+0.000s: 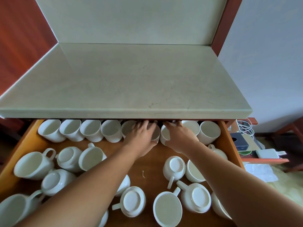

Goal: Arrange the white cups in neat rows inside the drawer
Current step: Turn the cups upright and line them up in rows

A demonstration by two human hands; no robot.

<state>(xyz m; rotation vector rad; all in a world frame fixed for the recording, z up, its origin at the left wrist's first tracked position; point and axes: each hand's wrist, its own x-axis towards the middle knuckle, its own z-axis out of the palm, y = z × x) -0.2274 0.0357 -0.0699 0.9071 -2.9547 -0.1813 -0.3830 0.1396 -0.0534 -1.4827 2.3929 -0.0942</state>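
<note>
An open wooden drawer (31,141) holds several white cups. A back row of upright cups (70,130) runs under the counter's edge. My left hand (141,136) grips one cup (156,134) in the middle of that row, its fingers reaching over the far rim. Beside it, my right hand (178,136) grips the neighbouring cup (164,134) the same way. Both cups are largely hidden by the hands. Nearer me, loose cups (174,167) lie scattered, some upside down (133,200), some upright (168,208), handles pointing in different directions.
A pale stone counter (131,82) overhangs the drawer's back. A bare strip of drawer floor (147,163) runs between my forearms. To the right, a low shelf (264,159) carries a white charger (268,153), cables and a dark box (240,141).
</note>
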